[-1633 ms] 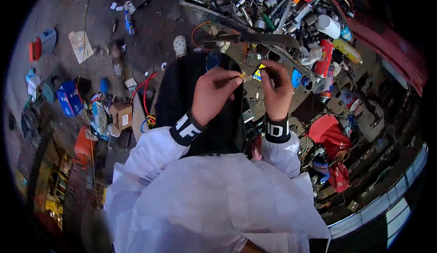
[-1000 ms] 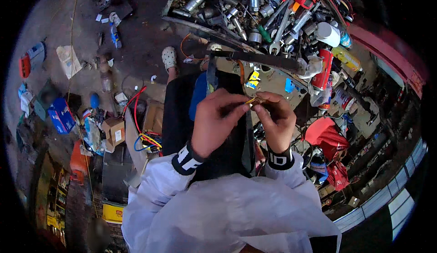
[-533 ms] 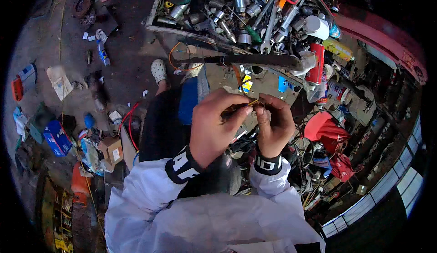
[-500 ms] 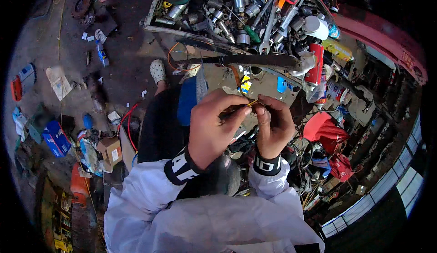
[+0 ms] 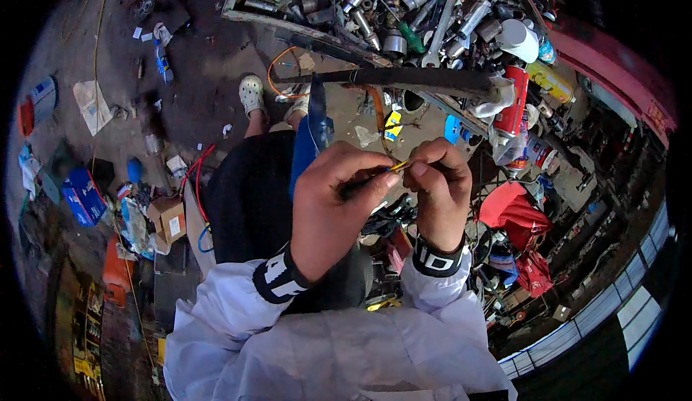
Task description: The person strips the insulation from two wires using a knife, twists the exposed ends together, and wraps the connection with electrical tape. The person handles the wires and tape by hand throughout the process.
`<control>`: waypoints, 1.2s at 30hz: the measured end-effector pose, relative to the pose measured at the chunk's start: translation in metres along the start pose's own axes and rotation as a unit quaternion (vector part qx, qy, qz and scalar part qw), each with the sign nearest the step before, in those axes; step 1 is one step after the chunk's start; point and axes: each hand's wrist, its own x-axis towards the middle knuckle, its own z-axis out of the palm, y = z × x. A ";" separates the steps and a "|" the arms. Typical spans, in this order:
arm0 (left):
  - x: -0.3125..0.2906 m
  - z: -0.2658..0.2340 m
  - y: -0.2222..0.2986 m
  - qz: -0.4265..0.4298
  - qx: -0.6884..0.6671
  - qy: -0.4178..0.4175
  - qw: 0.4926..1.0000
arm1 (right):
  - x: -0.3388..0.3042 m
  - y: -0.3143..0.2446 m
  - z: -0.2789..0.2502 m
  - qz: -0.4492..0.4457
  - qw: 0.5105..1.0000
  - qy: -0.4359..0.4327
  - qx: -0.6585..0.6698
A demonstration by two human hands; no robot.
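Note:
A thin yellow wire runs between my hands, pinched from both sides. My left hand is closed, its thumb and forefinger pressed on the wire. Facing it, my right hand is closed too, with thumb and forefinger tips at the wire's other end. The fingers hide most of the wire. A brown cable hangs from a long dark bar down toward the left fingertips. Whether it joins the yellow wire I cannot tell.
Beyond the bar stands a tray heaped with sockets, a combination wrench and a green-handled screwdriver. Right of it are a red can and a red cap. A cardboard box lies at left. Another person's shoe is ahead.
My right hand has turned a little and moved slightly to the right, its fingers curled more. Both hands still pinch the wire. The whole view has shifted a little.

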 end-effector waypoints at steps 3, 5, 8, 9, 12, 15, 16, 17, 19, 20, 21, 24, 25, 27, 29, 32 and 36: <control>-0.001 0.000 0.000 0.005 0.001 0.000 1.000 | 0.002 0.004 0.000 -0.009 0.999 -0.018 0.027; -0.001 0.000 0.001 -0.038 -0.033 -0.003 0.999 | 0.001 0.005 -0.001 -0.013 0.999 -0.027 0.022; -0.003 -0.001 0.002 -0.135 -0.116 -0.011 0.984 | -0.002 0.005 -0.001 -0.042 0.998 -0.030 -0.018; -0.003 0.000 0.001 -0.138 -0.117 -0.010 0.983 | -0.003 0.004 -0.001 -0.055 0.997 -0.029 -0.037; -0.004 0.003 -0.002 -0.112 -0.107 0.008 0.988 | -0.004 -0.009 -0.003 -0.025 0.994 -0.041 -0.094; -0.004 0.006 -0.001 -0.084 -0.112 0.019 0.990 | -0.002 -0.008 -0.006 -0.044 0.989 -0.061 -0.125; -0.003 0.007 -0.001 -0.080 -0.118 0.022 0.990 | -0.002 -0.009 -0.007 -0.049 0.986 -0.062 -0.144; -0.003 0.007 -0.002 -0.081 -0.113 0.024 0.990 | -0.002 -0.009 -0.008 -0.053 0.983 -0.064 -0.162; -0.001 0.007 -0.003 -0.084 -0.105 0.029 0.990 | -0.002 -0.009 -0.011 -0.041 0.982 -0.062 -0.175; -0.001 0.007 -0.003 -0.082 -0.103 0.027 0.991 | -0.002 -0.010 -0.010 -0.043 0.980 -0.059 -0.184; -0.001 0.006 -0.002 -0.079 -0.100 0.025 0.992 | -0.003 -0.012 -0.010 -0.045 0.979 -0.056 -0.193; 0.000 0.006 -0.002 -0.070 -0.085 0.026 0.994 | -0.003 -0.017 -0.006 -0.067 0.968 -0.052 -0.235; 0.000 0.005 -0.002 -0.068 -0.078 0.026 0.994 | -0.003 -0.017 -0.006 -0.082 0.964 -0.053 -0.249; 0.001 0.006 -0.002 -0.057 -0.074 0.035 0.995 | -0.002 -0.017 -0.008 -0.080 0.959 -0.060 -0.266; 0.000 0.006 -0.003 -0.051 -0.075 0.035 0.995 | -0.003 -0.015 -0.008 -0.057 0.957 -0.039 -0.283; -0.003 0.005 -0.004 -0.057 -0.092 0.020 0.994 | 0.007 -0.022 -0.014 0.091 0.982 -0.101 -0.132; -0.001 0.004 -0.007 -0.060 -0.122 0.005 0.991 | 0.016 0.020 -0.028 0.280 0.917 -0.173 0.226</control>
